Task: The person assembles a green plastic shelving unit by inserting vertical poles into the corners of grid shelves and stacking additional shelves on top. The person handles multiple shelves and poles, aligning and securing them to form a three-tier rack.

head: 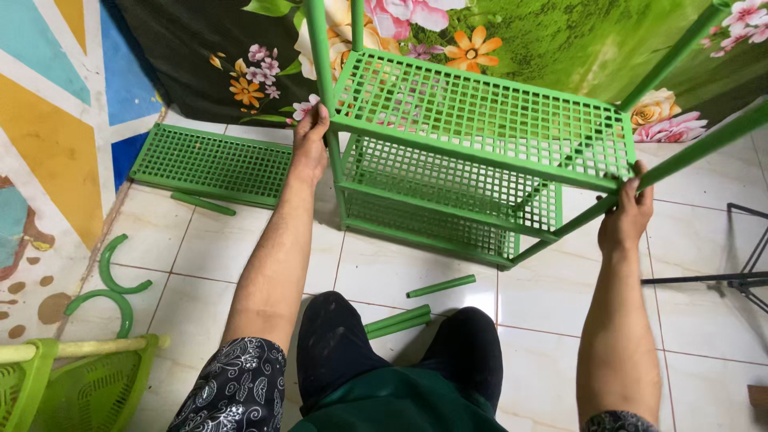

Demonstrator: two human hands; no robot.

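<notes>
A green plastic rack (480,112) with three grid shelves stands on the tiled floor in front of me. My left hand (310,136) grips its near left upright pole (318,56) just under the top shelf. The near right corner is held by my right hand (626,216), where a slanted green pole (696,150) meets the top shelf. My knees in dark trousers show at the bottom.
A spare green grid shelf (212,164) lies flat by the left wall. Short green tubes (441,286) lie near my knees, curved green pieces (112,280) at left. A green basket (80,384) sits bottom left, a black metal stand (744,276) at right. A floral cloth hangs behind.
</notes>
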